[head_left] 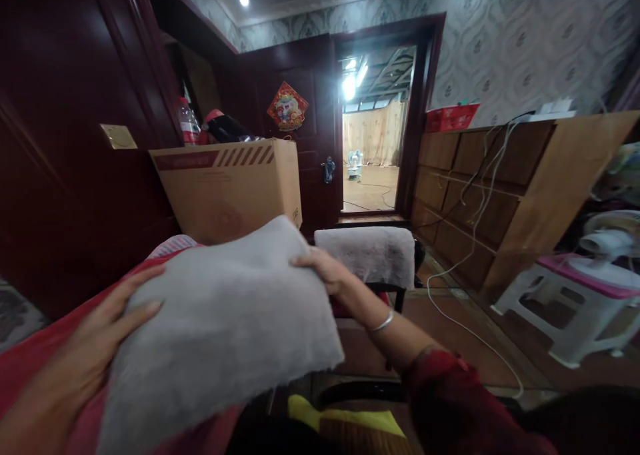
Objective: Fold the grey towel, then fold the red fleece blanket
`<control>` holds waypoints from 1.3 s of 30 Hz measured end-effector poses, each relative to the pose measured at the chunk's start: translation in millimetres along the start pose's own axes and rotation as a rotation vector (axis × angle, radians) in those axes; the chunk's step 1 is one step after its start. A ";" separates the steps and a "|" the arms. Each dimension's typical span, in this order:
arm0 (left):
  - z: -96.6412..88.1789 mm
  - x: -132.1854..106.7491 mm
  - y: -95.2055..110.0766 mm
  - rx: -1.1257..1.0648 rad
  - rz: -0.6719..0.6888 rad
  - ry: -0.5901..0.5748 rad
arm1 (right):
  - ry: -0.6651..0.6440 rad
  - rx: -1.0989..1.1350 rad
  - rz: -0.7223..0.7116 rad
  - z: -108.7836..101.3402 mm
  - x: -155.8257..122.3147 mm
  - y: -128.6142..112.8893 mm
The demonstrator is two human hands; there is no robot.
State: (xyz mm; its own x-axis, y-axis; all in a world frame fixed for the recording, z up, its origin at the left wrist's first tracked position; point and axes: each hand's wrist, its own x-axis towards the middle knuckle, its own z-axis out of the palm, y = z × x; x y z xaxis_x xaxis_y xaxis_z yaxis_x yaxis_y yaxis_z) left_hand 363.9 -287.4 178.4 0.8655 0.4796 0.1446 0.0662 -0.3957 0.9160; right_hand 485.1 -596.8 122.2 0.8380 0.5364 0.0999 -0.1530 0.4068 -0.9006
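Observation:
A light grey, plush-looking cloth (pixel 230 322) is held up in front of me, slightly blurred. My left hand (pixel 117 322) grips its left edge, thumb on the near face and fingers along the upper left. At the upper right edge my right hand (pixel 323 267) pinches the cloth, with a silver bangle on that wrist. Beneath the cloth lies a red cover (pixel 35 355), mostly hidden on the left. A second grey plush cloth (pixel 367 252) hangs over the back of a chair just beyond my right hand.
A large cardboard box (pixel 235 188) stands behind the cloth, carrying a bottle (pixel 189 120). To the right are a wooden cabinet (pixel 525 195), a trailing white cable (pixel 465 318) and a white stool (pixel 565 308) bearing a fan. An open doorway (pixel 373 128) lies ahead.

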 end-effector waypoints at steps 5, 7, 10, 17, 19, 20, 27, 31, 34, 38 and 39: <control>128.6 43.2 77.8 -0.304 0.320 -0.332 | 0.278 -0.201 -0.129 -97.3 -44.3 -105.5; 184.8 55.7 93.9 -0.399 0.348 -0.464 | 0.378 -0.276 -0.179 -138.8 -56.5 -129.2; 262.6 68.9 91.1 -0.437 0.349 -0.591 | 0.553 -0.354 -0.223 -198.6 -69.1 -134.8; 336.4 87.5 45.4 -0.226 0.303 -0.690 | 0.673 -0.425 -0.253 -273.9 -80.4 -87.8; 335.1 90.6 43.0 -0.252 0.309 -0.717 | 0.664 -0.443 -0.269 -277.6 -80.3 -85.7; 334.1 91.1 43.6 -0.268 0.304 -0.721 | 0.665 -0.454 -0.266 -278.1 -79.7 -86.9; 334.4 84.1 51.5 -0.270 0.336 -0.629 | 0.832 -0.804 -0.431 -282.2 -69.9 -95.9; 333.8 87.4 54.1 -0.084 0.440 -0.594 | 0.930 -1.163 -0.407 -285.4 -77.2 -94.7; 332.0 85.7 58.6 0.044 0.528 -0.520 | 1.015 -1.422 -0.449 -276.0 -89.6 -96.0; 332.2 65.0 66.8 0.365 0.673 -0.226 | 0.960 -1.625 -0.601 -236.5 -85.0 -94.2; 333.7 58.5 69.0 0.423 0.758 -0.180 | 0.899 -1.657 -0.614 -223.2 -77.1 -91.8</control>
State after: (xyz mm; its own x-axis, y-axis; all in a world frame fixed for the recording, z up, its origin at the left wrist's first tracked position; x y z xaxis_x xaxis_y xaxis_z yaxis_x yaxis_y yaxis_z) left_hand 584.7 -548.0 125.2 0.8135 -0.1454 0.5630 -0.4094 -0.8308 0.3770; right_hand 551.4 -840.6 102.8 0.6363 -0.0604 0.7690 0.3145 -0.8900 -0.3300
